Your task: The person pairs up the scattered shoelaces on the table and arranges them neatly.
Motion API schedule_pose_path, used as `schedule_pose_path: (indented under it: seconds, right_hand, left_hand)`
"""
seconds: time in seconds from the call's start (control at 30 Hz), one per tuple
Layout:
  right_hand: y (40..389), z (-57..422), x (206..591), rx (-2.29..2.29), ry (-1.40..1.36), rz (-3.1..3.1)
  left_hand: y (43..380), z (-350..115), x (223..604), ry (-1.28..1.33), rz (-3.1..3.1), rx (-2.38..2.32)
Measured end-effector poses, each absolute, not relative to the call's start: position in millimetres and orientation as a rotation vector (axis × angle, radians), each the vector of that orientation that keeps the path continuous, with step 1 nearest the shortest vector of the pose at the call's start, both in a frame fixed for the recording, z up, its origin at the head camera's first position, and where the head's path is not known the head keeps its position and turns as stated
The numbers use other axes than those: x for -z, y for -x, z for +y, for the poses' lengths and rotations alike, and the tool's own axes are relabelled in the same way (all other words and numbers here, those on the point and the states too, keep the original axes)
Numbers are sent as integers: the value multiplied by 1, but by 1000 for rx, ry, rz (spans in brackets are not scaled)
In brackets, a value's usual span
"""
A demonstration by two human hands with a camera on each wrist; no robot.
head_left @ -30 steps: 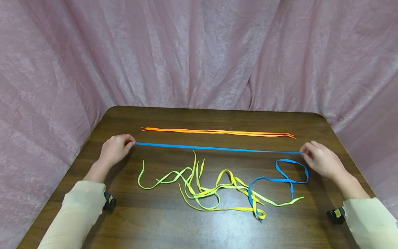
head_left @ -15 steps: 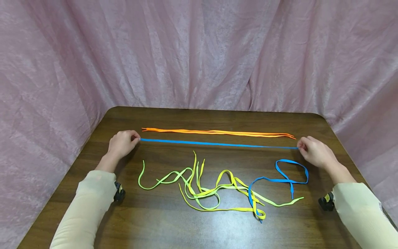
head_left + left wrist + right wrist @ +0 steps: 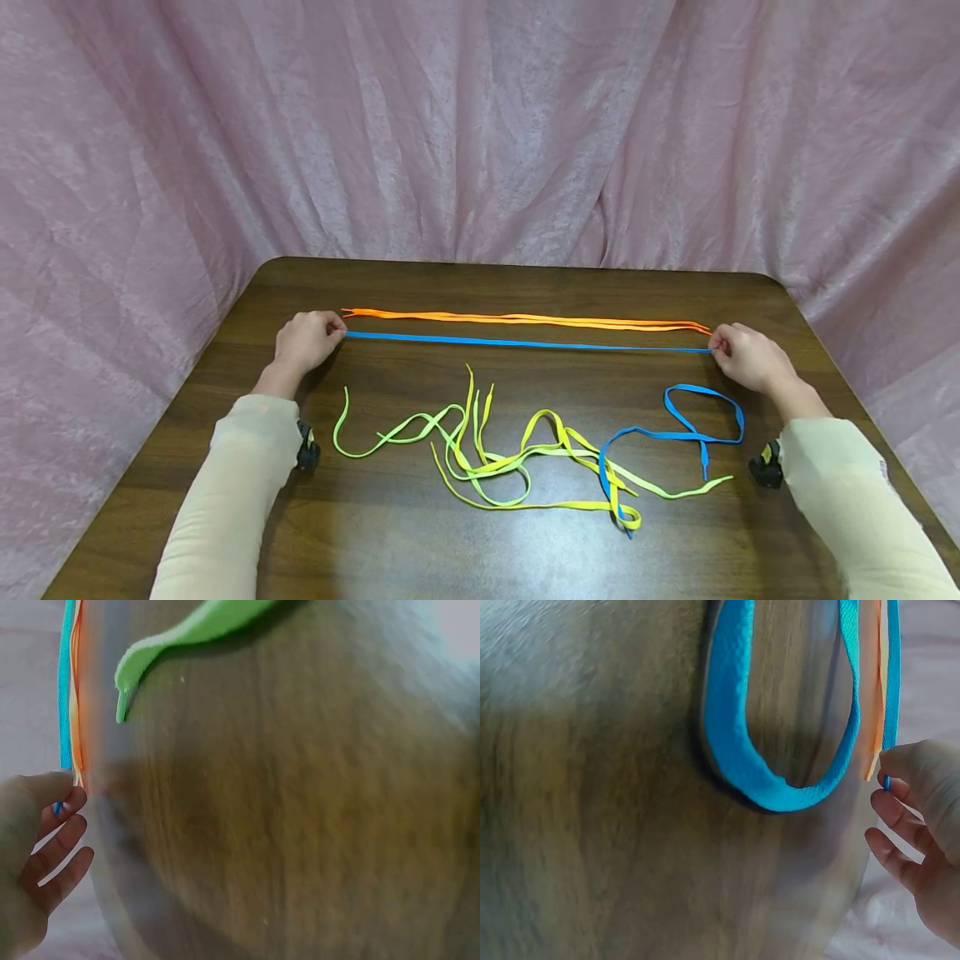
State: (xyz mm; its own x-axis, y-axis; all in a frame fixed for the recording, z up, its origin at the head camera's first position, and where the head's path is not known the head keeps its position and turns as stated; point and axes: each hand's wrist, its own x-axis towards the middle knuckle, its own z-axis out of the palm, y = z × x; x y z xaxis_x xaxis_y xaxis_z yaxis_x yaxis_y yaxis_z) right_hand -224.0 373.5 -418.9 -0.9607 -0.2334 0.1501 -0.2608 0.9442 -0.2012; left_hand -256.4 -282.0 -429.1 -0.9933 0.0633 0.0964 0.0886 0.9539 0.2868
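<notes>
A blue shoelace (image 3: 525, 343) is stretched straight across the table between two hands. Its left end is pinched between thumb and forefinger of my left hand (image 3: 306, 342), and the blue tip pokes out below the thumb in the left wrist view. My right hand (image 3: 753, 360) pinches the other end the same way, with a short tip showing in the right wrist view. Just beyond the taut lace, two orange shoelaces (image 3: 517, 318) lie side by side, nearly parallel to it. A second blue shoelace (image 3: 652, 432) lies looped near my right hand.
Yellow shoelaces (image 3: 558, 505) and light green shoelaces (image 3: 420, 427) lie tangled on the near middle of the brown wooden table (image 3: 420, 558). The second blue lace crosses the yellow one at the right. A pink curtain (image 3: 480, 133) hangs behind the table's far edge.
Both hands have moved away from the body and slightly inward, carrying the taut blue shoelace closer to the orange ones. The other laces have stayed put.
</notes>
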Motion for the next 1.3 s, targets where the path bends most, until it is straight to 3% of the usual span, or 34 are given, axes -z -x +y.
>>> schedule_pose_path:
  seconds: [1.3]
  right_hand:
    - [246, 370, 428, -364, -182, -3131]
  left_hand:
    - [278, -262, 433, -23, -3104, 427]
